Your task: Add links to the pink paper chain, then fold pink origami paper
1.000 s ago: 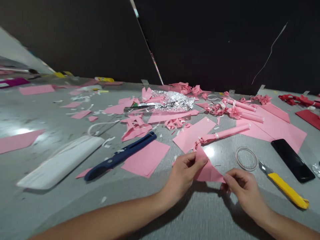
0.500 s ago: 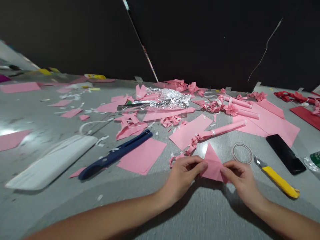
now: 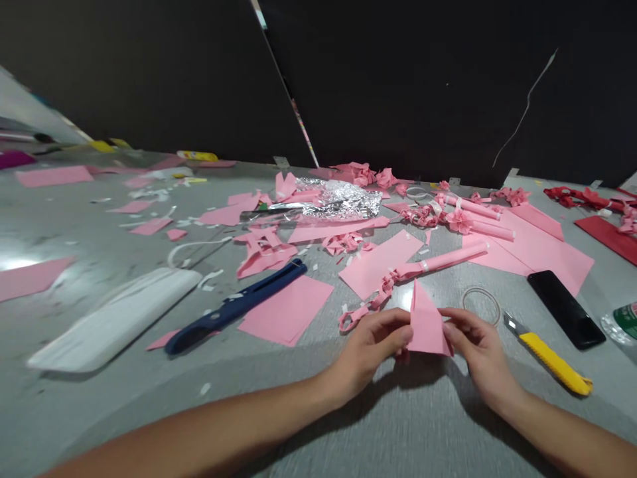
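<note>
A small folded sheet of pink paper [image 3: 426, 326] is held up between my two hands, its pointed tip facing away from me. My left hand [image 3: 381, 342] pinches its left edge between thumb and fingers. On the opposite edge, my right hand [image 3: 470, 342] has its thumb in front and its fingers behind. Just beyond the folded paper lies a rolled pink paper stick [image 3: 455, 255] with a twisted pink strip [image 3: 385, 289] at its near end. Right of my right hand are a ring of tape [image 3: 482, 305] and a yellow utility knife [image 3: 557, 362] with its blade out.
Left of my hands lie pink squares [image 3: 288, 312], a long dark blue tool [image 3: 233, 309] and a white glue gun [image 3: 114, 318]. A black phone [image 3: 566, 309] and a bottle [image 3: 622, 324] are at right. Crumpled foil [image 3: 343, 197] and pink scraps lie before a black panel [image 3: 388, 79].
The folded paper has turned between my fingers, and its left side now stands as a straight, upright edge. My hands stay in nearly the same place. The view has shifted slightly.
</note>
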Available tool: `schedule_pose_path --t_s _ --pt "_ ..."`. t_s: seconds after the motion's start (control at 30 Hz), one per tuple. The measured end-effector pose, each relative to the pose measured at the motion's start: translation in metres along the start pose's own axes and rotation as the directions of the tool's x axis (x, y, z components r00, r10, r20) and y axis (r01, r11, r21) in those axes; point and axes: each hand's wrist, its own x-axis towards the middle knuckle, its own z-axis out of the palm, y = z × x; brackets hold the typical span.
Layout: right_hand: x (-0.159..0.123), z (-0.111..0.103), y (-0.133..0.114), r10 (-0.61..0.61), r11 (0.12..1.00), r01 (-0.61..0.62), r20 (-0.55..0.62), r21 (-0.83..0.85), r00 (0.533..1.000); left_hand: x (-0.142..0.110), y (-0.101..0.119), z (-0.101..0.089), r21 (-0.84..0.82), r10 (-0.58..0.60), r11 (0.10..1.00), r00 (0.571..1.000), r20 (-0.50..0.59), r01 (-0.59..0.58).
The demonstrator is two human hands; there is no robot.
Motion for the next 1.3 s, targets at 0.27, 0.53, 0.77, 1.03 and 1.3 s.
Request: schedule_pose_path --t_s 0.27,0.53,0.77,1.03,1.3 --pt "-0.007 0.002 -0.007 0.009 1.0 -0.003 0.213 -0.029 0.977 0.003 -0.001 0.003 -0.076 -0.057 0.995 0.998 0.011 0.058" --pt "-0.01 0.001 -0.011 0.028 0.998 -0.005 0.357 -0.065 0.934 0.002 0.0 0.002 -0.075 -0.046 0.996 0.999 0.029 0.048" --pt "-0.006 -0.004 0.0 0.025 0.999 -0.012 0.28 -0.047 0.96 0.002 -0.003 -0.001 -0.086 -0.063 0.994 0.997 0.054 0.068" --pt "0.0 -0.003 0.004 0.068 0.994 -0.075 0.092 0.082 0.994 -0.003 -0.012 -0.016 -0.018 0.057 0.998 0.988 0.145 -0.055" --pt "-0.001 0.001 -0.001 0.065 0.994 -0.069 0.039 0.086 0.997 -0.002 -0.002 -0.009 0.217 0.142 0.969 0.985 -0.103 -0.117"
